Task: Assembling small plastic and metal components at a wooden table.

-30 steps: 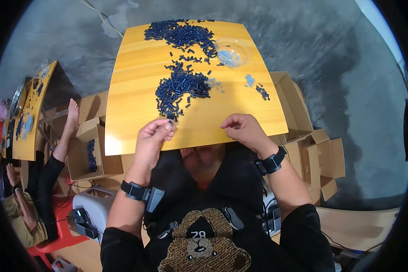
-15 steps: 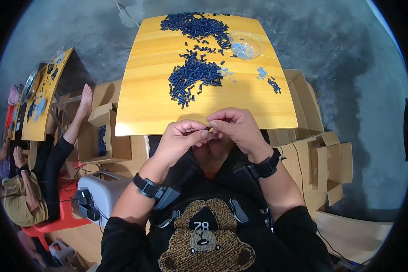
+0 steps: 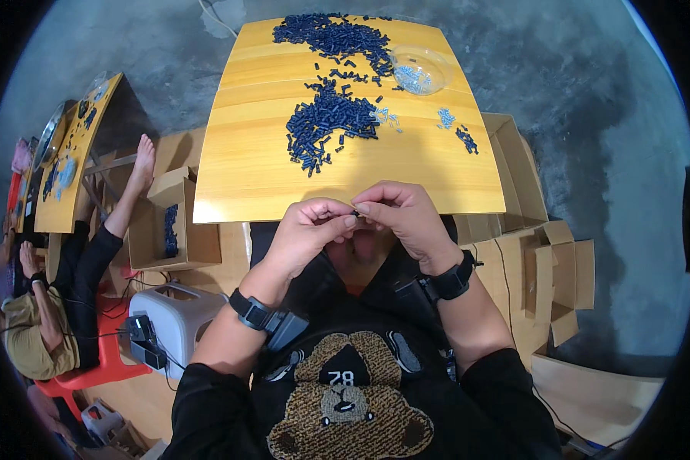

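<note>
My left hand (image 3: 308, 234) and my right hand (image 3: 406, 221) meet just off the near edge of the yellow wooden table (image 3: 261, 188). Thumb and forefinger of each are pinched on one small dark piece (image 3: 357, 214), mostly covered by the fingertips. Its colour is like that of the small dark cylindrical pieces on the tabletop. Of these, a nearer heap (image 3: 326, 126) lies left of the table's middle and a farther heap (image 3: 337, 40) lies at the back. Small pale clear bits (image 3: 386, 116) touch the right side of the nearer heap.
A clear round bowl (image 3: 437, 73) with pale bits stands at the back right. Near it lie a pale cluster (image 3: 446, 118) and a dark cluster (image 3: 466, 140). Cardboard boxes (image 3: 556, 264) flank the table. At left, another person (image 3: 42, 326) sits by a second table (image 3: 80, 169).
Both hands keep pinching at the same spot, with only slight finger movement. The whole view has shifted a little, so the table sits slightly higher.
</note>
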`<action>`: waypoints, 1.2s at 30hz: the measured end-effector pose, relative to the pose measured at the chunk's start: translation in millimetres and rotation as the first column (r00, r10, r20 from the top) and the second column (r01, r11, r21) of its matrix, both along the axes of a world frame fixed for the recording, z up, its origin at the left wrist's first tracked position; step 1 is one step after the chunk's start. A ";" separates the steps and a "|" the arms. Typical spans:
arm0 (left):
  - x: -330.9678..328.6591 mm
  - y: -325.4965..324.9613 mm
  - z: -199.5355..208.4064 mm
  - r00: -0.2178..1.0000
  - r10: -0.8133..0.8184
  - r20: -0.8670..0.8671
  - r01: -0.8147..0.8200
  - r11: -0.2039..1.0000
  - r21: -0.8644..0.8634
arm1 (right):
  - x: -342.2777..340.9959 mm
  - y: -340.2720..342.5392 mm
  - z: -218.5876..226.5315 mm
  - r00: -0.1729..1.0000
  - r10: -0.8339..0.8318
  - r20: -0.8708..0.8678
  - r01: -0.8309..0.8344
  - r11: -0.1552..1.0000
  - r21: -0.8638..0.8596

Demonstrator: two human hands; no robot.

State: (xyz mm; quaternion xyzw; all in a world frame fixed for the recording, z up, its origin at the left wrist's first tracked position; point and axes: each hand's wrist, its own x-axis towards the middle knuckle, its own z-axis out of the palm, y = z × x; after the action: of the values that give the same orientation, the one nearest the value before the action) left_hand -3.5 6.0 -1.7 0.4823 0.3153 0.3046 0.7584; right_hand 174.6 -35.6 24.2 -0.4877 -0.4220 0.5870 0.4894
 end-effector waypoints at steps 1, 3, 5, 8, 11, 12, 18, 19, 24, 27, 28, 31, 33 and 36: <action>-0.1 -0.4 -0.3 1.000 0.005 0.002 -0.005 1.000 0.011 | 0.4 0.6 -0.7 1.000 -0.003 -0.001 0.003 1.000 -0.005; -1.2 -0.3 0.0 1.000 0.014 0.006 -0.014 1.000 0.022 | -0.7 0.4 -0.2 1.000 0.004 0.008 -0.003 1.000 -0.017; -1.8 0.0 1.0 1.000 -0.002 0.010 0.002 1.000 0.021 | -1.9 0.1 -0.1 1.000 0.006 0.017 -0.006 1.000 -0.028; -2.0 -0.6 0.1 1.000 0.012 0.016 -0.012 1.000 0.023 | -3.6 0.0 0.3 1.000 -0.004 -0.005 0.004 0.999 -0.037; -1.4 -1.1 2.2 1.000 0.025 -0.014 -0.025 1.000 0.017 | -7.4 0.0 2.4 0.999 -0.029 0.025 0.029 0.999 -0.031; -0.2 -1.6 3.9 1.000 0.024 -0.013 -0.024 1.000 0.018 | -8.0 0.5 -2.1 0.995 -0.059 0.084 0.055 0.997 0.044; 0.8 -0.4 2.2 0.993 0.109 -0.039 -0.111 0.992 -0.057 | -22.7 -3.2 -11.7 0.899 -0.240 0.367 0.078 0.911 0.404; -0.7 0.3 2.0 0.993 0.109 -0.042 -0.111 0.992 -0.053 | -24.9 -4.5 -10.6 0.857 -0.280 0.432 0.050 0.880 0.472; -5.9 2.8 -0.3 0.987 0.160 -0.029 -0.162 0.980 -0.114 | -29.3 -8.6 5.2 0.852 -0.116 0.511 -0.087 0.930 0.357; -7.4 4.6 -1.2 0.988 0.142 0.058 -0.129 0.975 -0.179 | -31.0 -7.4 7.8 0.821 -0.112 0.560 -0.107 0.933 0.343; -5.9 3.3 0.3 0.986 0.152 0.071 -0.134 0.967 -0.215 | -31.4 -7.0 5.0 0.784 -0.157 0.601 -0.118 0.913 0.391; -5.4 0.5 4.5 0.984 0.157 0.086 -0.129 0.954 -0.271 | -33.1 -5.9 -0.5 0.731 -0.233 0.642 -0.128 0.877 0.464; -9.2 -0.6 0.3 0.983 0.154 0.096 -0.119 0.947 -0.297 | -37.9 -5.8 -2.9 0.712 -0.259 0.653 -0.130 0.865 0.485; -10.8 0.5 -6.0 0.986 0.146 0.082 -0.116 0.949 -0.293 | -39.4 -5.4 -3.2 0.722 -0.257 0.642 -0.105 0.877 0.469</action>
State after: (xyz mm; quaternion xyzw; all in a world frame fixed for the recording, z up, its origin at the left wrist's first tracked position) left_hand -14.3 6.5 -7.7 0.3291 0.3482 0.3297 0.8135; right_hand 135.2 -40.9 21.0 -0.5521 -0.6817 0.2212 0.4260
